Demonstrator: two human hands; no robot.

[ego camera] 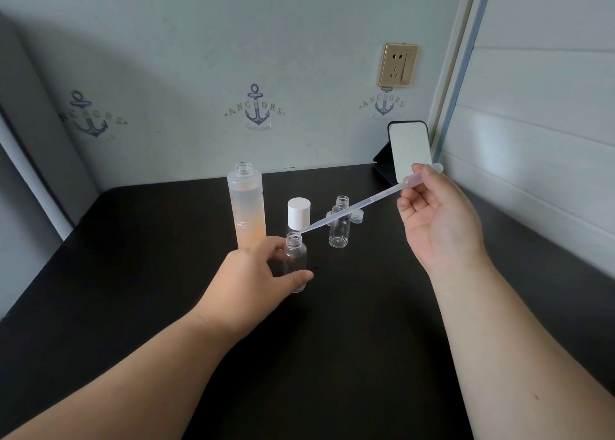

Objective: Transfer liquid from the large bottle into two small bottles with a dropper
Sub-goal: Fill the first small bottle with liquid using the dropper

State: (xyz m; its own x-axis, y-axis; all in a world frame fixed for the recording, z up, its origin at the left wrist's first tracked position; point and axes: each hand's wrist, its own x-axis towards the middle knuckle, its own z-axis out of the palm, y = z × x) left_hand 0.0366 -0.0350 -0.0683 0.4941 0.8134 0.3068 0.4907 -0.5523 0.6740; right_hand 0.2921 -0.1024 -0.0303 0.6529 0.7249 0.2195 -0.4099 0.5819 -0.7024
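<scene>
While the left hand [256,275] grips the near small bottle [295,262] around its body, thumb on the near side and fingers curled behind, we note that the right hand [436,220] pinches the bulb end of the dropper [357,205] between thumb and fingers, holding it on a slant with the tip at the open mouth of that bottle. We cannot tell whether the tip is inside the neck or only touching the rim. The held bottle looks clear and we see no liquid level in it. The large bottle [247,206] stands uncapped just beyond the left hand, with peach-coloured liquid filling most of it; its white cap [299,214] stands to the right of it. The second small bottle [339,223] stands open further right and appears empty, with small clear caps [356,216] beside it. All rest on the dark tabletop [133,273]. A phone [408,151] leans against the far wall. In our judgement the chief hazard is a squeeze given while the tip sits off-centre, which would send liquid down the outside of the neck onto the left fingers and tabletop. The slanted approach could also lever against the rim and tilt the light bottle. The left forearm lies near the uncapped large bottle; a careless withdrawal might knock it over.
</scene>
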